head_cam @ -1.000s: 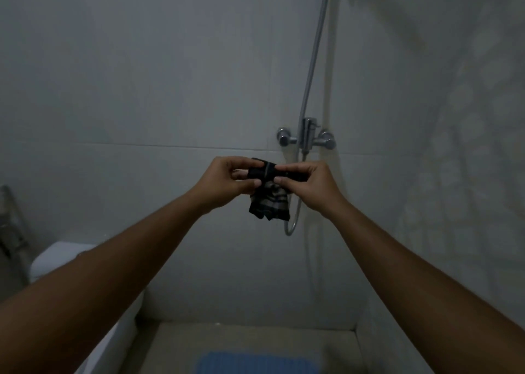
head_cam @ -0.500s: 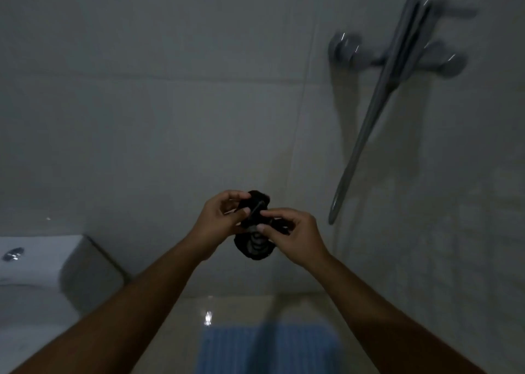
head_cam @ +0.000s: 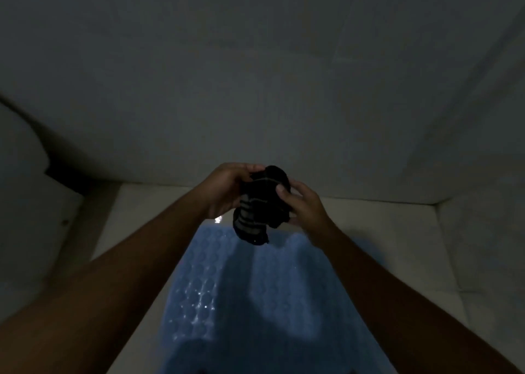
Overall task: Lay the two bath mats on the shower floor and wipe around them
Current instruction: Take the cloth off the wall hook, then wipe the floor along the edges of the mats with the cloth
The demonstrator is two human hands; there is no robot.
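A dark cloth with pale stripes (head_cam: 260,211) is bunched between both hands, held in the air above the shower floor. My left hand (head_cam: 224,192) grips its left side, fingers curled over the top. My right hand (head_cam: 301,206) holds its right side, thumb pressed on the front. Below them a blue bath mat with a bubble texture (head_cam: 255,302) lies flat on the pale shower floor (head_cam: 383,246), running from the far wall toward me. I see only one mat; my arms cover its side edges.
Grey tiled walls (head_cam: 255,89) close the shower at the back and right. A white toilet or cistern (head_cam: 25,203) stands at the left edge. Bare floor shows on both sides of the mat. The scene is dim.
The view has tilted down from the wall and tap to the floor, so the blue mat now fills the lower frame. Both hands have kept hold of the cloth and bunched it tighter.
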